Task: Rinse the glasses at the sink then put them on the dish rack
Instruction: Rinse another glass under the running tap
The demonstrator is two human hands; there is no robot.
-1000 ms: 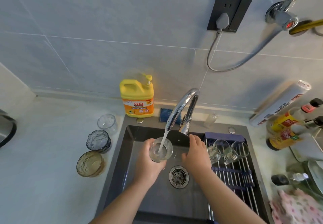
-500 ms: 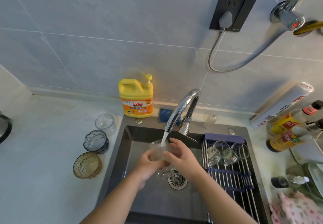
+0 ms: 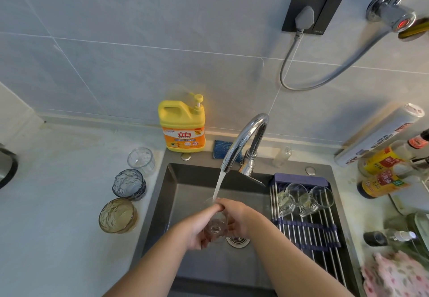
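Holding a clear glass (image 3: 214,228) at lower centre of the frame, over the sink (image 3: 185,180) under the stream from the tap (image 3: 246,139), with left hand (image 3: 198,230) and right hand (image 3: 240,215) curled round it.

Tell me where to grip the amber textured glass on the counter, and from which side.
Best grip the amber textured glass round its side wall, from the near side: it stands upright, mouth up, and the blue-grey glass crowds its far side.
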